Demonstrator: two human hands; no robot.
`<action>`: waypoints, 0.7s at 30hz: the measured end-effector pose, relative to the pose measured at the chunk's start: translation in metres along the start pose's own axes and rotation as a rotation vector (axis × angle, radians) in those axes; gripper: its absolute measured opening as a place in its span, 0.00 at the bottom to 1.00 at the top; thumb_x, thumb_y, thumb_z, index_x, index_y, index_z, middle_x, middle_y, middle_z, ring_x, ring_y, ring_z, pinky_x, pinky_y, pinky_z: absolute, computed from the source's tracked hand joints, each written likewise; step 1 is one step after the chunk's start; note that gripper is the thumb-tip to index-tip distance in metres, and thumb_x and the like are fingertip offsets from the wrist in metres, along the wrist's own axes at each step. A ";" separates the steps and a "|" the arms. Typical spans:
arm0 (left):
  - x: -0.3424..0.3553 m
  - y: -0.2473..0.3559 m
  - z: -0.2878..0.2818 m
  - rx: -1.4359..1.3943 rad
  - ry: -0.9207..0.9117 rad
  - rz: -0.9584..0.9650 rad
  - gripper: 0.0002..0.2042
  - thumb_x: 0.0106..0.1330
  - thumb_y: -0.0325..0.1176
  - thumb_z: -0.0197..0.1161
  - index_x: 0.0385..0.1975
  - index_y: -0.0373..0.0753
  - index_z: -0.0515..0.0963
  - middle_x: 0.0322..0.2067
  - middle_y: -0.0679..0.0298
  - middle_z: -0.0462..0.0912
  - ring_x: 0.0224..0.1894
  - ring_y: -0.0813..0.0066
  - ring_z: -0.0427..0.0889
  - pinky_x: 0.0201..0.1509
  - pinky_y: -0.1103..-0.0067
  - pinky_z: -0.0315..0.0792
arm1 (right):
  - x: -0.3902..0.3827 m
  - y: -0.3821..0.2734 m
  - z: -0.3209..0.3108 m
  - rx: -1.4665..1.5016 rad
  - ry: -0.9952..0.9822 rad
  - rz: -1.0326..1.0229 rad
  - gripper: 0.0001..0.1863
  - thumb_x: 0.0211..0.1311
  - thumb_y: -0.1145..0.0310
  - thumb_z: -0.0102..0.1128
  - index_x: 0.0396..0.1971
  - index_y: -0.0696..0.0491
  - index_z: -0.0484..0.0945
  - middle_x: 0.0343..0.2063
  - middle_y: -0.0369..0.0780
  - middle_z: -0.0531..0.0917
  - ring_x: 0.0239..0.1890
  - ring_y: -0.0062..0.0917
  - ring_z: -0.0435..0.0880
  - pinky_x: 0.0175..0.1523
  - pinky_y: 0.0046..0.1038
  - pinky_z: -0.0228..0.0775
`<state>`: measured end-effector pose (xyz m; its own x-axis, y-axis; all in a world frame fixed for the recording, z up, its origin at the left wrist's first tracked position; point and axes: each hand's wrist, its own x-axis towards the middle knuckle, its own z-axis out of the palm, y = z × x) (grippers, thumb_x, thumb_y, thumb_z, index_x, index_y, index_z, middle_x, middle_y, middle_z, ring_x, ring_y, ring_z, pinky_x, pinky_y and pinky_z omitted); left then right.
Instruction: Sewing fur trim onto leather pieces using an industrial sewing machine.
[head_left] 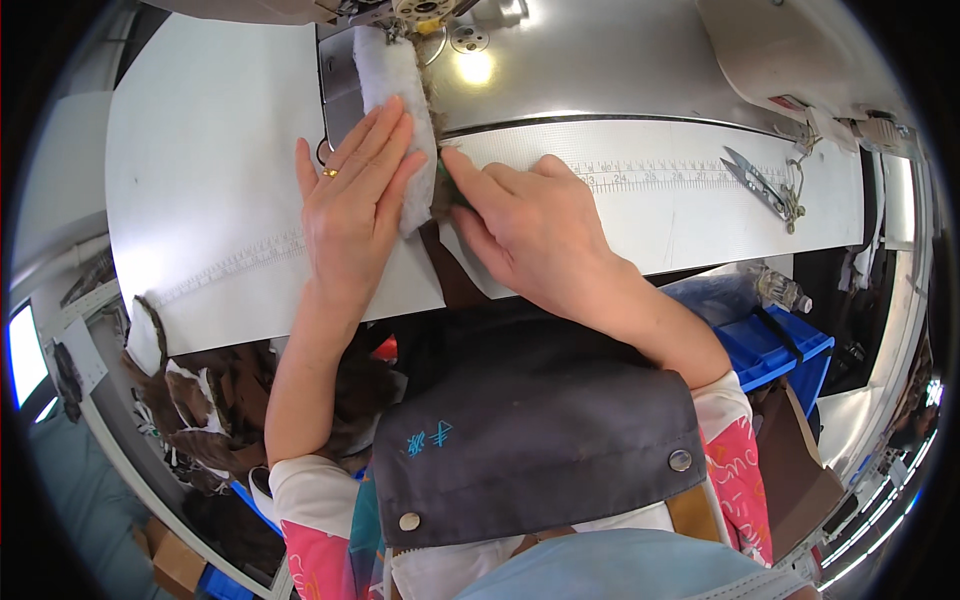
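A strip of white fleece with brown fur along its right edge runs from under the sewing machine's foot toward me. My left hand lies flat on it, fingers stretched forward, a ring on one of them. At the strip's right edge is my right hand, its fingers curled and its index fingertip against the brown fur. A bit of green shows beneath that index finger; what the hand holds there is mostly hidden. A dark brown piece hangs from the strip's near end over the table edge.
The white table has ruler markings along it. Thread snips with a cord lie at its right. Brown fur pieces are heaped below left. A blue crate and a clear plastic bottle stand below right.
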<state>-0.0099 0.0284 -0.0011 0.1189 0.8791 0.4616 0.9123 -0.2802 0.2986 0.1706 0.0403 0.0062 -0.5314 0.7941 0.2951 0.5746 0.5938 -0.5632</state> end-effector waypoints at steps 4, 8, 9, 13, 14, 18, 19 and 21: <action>-0.004 0.001 -0.002 0.041 -0.059 -0.002 0.13 0.61 0.34 0.63 0.45 0.42 0.81 0.51 0.73 0.79 0.49 0.74 0.77 0.62 0.58 0.57 | -0.011 0.004 -0.015 0.019 -0.119 -0.078 0.21 0.53 0.72 0.61 0.49 0.57 0.74 0.19 0.36 0.75 0.18 0.29 0.71 0.31 0.27 0.58; -0.008 0.002 0.002 0.051 -0.041 -0.010 0.14 0.61 0.34 0.63 0.46 0.42 0.81 0.52 0.73 0.79 0.49 0.73 0.75 0.62 0.60 0.57 | -0.034 0.006 -0.025 0.177 -0.067 0.031 0.21 0.54 0.72 0.60 0.50 0.58 0.72 0.21 0.36 0.78 0.18 0.28 0.72 0.31 0.27 0.57; -0.008 0.002 0.002 0.048 -0.044 -0.008 0.14 0.61 0.34 0.63 0.46 0.42 0.81 0.52 0.73 0.79 0.49 0.73 0.75 0.62 0.60 0.57 | -0.033 0.005 -0.024 0.176 -0.066 0.036 0.21 0.54 0.72 0.60 0.50 0.58 0.72 0.21 0.36 0.78 0.18 0.28 0.72 0.31 0.27 0.57; -0.007 0.001 0.002 0.033 -0.018 0.015 0.14 0.60 0.32 0.64 0.46 0.41 0.81 0.51 0.73 0.79 0.49 0.75 0.76 0.62 0.61 0.58 | -0.013 -0.002 -0.013 0.138 -0.020 0.092 0.19 0.55 0.71 0.58 0.48 0.58 0.73 0.19 0.37 0.77 0.18 0.30 0.73 0.31 0.29 0.55; -0.007 0.001 0.002 0.037 -0.019 0.017 0.14 0.59 0.32 0.64 0.45 0.41 0.81 0.51 0.73 0.79 0.48 0.75 0.76 0.62 0.61 0.58 | -0.009 -0.002 -0.011 0.103 -0.060 0.105 0.19 0.57 0.71 0.59 0.49 0.56 0.73 0.20 0.37 0.78 0.18 0.30 0.73 0.31 0.28 0.55; -0.006 -0.001 0.004 0.020 0.002 0.023 0.13 0.59 0.31 0.64 0.45 0.40 0.81 0.50 0.73 0.80 0.47 0.75 0.77 0.60 0.64 0.60 | -0.003 0.000 -0.007 0.094 -0.103 0.077 0.19 0.57 0.71 0.58 0.49 0.56 0.73 0.19 0.37 0.77 0.19 0.30 0.72 0.32 0.29 0.55; -0.007 -0.002 0.004 -0.018 0.009 0.031 0.13 0.59 0.30 0.64 0.44 0.40 0.81 0.50 0.72 0.80 0.47 0.74 0.77 0.59 0.64 0.62 | -0.005 0.001 -0.009 0.113 -0.131 0.014 0.19 0.56 0.71 0.59 0.49 0.56 0.73 0.19 0.37 0.76 0.19 0.30 0.72 0.31 0.29 0.55; -0.008 -0.005 0.002 -0.056 0.020 0.033 0.12 0.58 0.30 0.65 0.43 0.40 0.81 0.49 0.71 0.80 0.47 0.73 0.77 0.58 0.65 0.63 | -0.011 0.000 -0.014 0.129 -0.164 -0.053 0.20 0.55 0.71 0.59 0.50 0.56 0.73 0.18 0.37 0.75 0.19 0.30 0.71 0.31 0.29 0.55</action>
<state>-0.0147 0.0240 -0.0081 0.1406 0.8613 0.4883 0.8846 -0.3308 0.3287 0.1850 0.0338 0.0140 -0.6588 0.7243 0.2037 0.4643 0.6044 -0.6474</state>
